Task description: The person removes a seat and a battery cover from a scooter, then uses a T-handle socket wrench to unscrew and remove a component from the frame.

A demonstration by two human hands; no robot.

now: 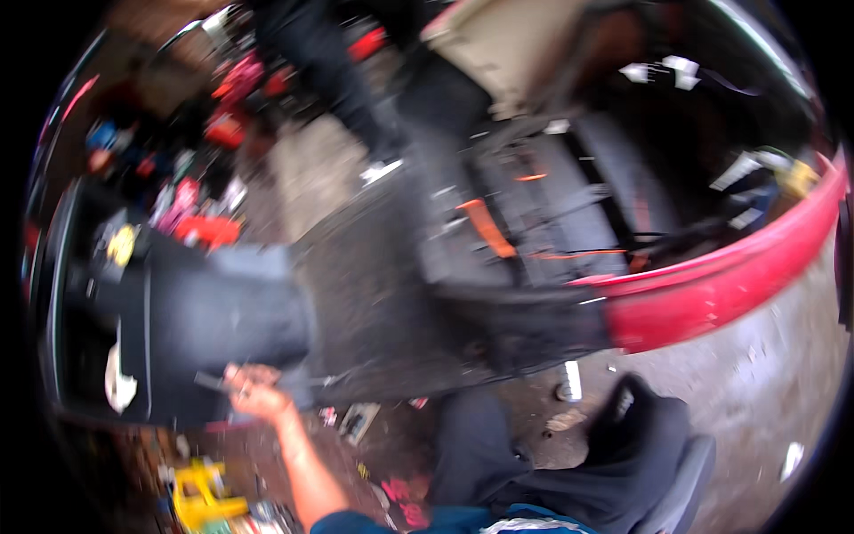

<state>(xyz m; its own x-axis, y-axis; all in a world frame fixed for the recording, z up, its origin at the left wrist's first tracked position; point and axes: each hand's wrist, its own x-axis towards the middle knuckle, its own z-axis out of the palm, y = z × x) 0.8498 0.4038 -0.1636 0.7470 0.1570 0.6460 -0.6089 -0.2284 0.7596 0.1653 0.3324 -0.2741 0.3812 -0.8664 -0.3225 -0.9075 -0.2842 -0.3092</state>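
Observation:
My left hand (256, 392) reaches out at the lower left, with its fingers closed round a thin greyish metal tool (210, 382). A thin light streak to the hand's right may be the tool's other end; motion blur hides its kind. Hand and tool are over the near edge of a long black part (222, 311) with a smooth raised middle; I cannot tell whether they touch it. A white piece of cloth or paper (120, 381) and a yellow round thing (121, 245) lie at this part's left end. My right hand is out of view.
A red curved body panel (712, 307) borders an open bay with grey parts and an orange strap (487, 229). Another person's dark trouser leg (334, 80) stands beyond. Red clutter (209, 231) fills the far left; a yellow case (200, 498) lies near left. My legs (480, 445) are below.

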